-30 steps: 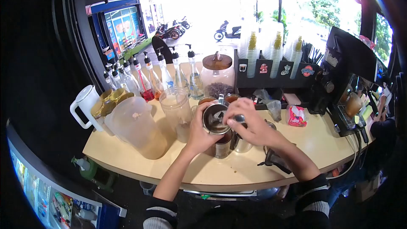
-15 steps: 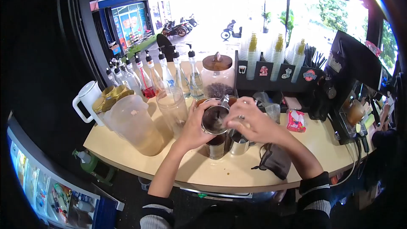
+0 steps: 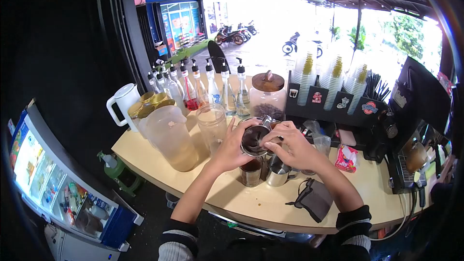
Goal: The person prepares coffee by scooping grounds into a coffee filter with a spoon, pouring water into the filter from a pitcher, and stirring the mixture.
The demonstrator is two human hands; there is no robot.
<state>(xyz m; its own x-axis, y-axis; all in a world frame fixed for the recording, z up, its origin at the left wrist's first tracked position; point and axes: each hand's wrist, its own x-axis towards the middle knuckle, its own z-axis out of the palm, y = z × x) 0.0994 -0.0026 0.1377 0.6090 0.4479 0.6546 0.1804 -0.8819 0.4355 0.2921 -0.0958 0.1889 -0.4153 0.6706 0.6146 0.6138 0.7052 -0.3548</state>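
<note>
Steel pitcher, raised above surface, grasped by left hand. Right hand: fingers bunched at pitcher's mouth; cannot tell whether grasping a utensil. Just below: cup of dark liquid, second steel pitcher. Step in hand: apparently stirring; calls next for steady support.

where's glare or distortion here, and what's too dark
Head view: daylight glares white behind the stacked clear plastic cups; head view: the pale wood-toned counter bows along its front edge, wide-angle style; head view: the inside of the silver metal cup is too dark to read.
</note>
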